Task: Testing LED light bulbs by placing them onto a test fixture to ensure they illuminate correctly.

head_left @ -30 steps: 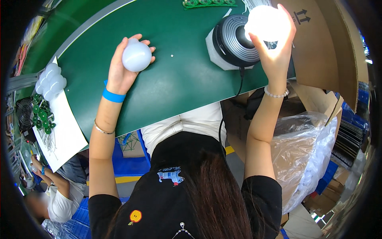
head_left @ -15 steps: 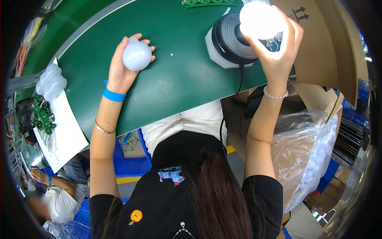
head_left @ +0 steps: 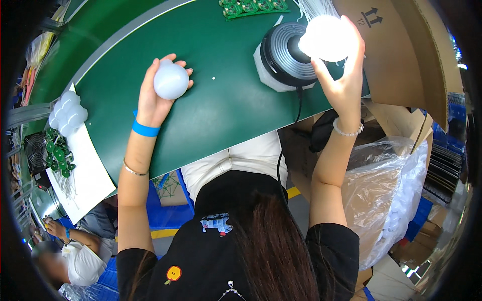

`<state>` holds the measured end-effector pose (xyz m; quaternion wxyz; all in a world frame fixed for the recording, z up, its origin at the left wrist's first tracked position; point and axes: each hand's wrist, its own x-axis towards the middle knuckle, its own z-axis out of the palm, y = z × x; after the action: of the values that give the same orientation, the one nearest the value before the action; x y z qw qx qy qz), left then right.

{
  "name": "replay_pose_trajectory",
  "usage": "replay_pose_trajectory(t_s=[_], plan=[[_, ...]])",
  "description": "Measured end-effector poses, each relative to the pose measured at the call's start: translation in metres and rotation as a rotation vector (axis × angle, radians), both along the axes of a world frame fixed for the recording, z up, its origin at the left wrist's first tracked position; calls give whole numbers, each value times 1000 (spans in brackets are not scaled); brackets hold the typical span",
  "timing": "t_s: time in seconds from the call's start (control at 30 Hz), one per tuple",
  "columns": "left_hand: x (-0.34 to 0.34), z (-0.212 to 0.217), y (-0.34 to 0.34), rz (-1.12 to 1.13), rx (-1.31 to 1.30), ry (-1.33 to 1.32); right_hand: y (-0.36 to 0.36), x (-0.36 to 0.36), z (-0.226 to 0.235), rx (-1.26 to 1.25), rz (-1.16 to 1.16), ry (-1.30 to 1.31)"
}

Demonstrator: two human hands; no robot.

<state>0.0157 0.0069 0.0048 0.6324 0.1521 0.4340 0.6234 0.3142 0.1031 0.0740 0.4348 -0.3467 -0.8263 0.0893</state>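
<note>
Your right hand (head_left: 344, 93) is partly closed, with the thumb and the fingers bent around a shining bulb (head_left: 329, 39), which it holds at the upper right of the desk (head_left: 211, 118). The light is so strong that some part of the fingers is hidden. The narrow end of this bulb points to the middle of a round black device (head_left: 290, 57) with a grey ridged top; I cannot tell if the two are touching. The device sits on a white pad (head_left: 265, 74), and a black cord (head_left: 300, 105) goes from it over the near edge of the desk.

Your left hand (head_left: 152, 103) is turned with the palm up and half open, the fingers curled loosely around an unlit white globe (head_left: 171, 81). Another white part shows behind this globe, but I cannot tell if it is a second one. This hand is above the left part of the desk, well apart from the device.

Near the far edge lie green circuit boards (head_left: 253, 7), and white wires (head_left: 312, 7) are behind the shining bulb. A cardboard box (head_left: 401, 60) stands at your right. At your left, white globes (head_left: 69, 114) are in a cluster beside green round boards (head_left: 59, 156) on a white sheet (head_left: 95, 175).
</note>
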Motion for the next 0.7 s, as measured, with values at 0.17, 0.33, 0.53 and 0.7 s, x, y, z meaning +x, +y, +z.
replay_pose_trajectory(t_s=[0.17, 0.33, 0.53, 0.7], plan=[[-1, -1, 0, -1, -4, 0, -9, 5, 5, 143, -54, -107], [-3, -3, -1, -28, 7, -30, 4, -8, -1, 215, -96, -56], [-4, -4, 0, -46, 28, -65, 16, -13, -5, 63, -25, 158], [-3, -3, 0, -34, 18, -47, 16, -8, -5, -20, -19, 157]])
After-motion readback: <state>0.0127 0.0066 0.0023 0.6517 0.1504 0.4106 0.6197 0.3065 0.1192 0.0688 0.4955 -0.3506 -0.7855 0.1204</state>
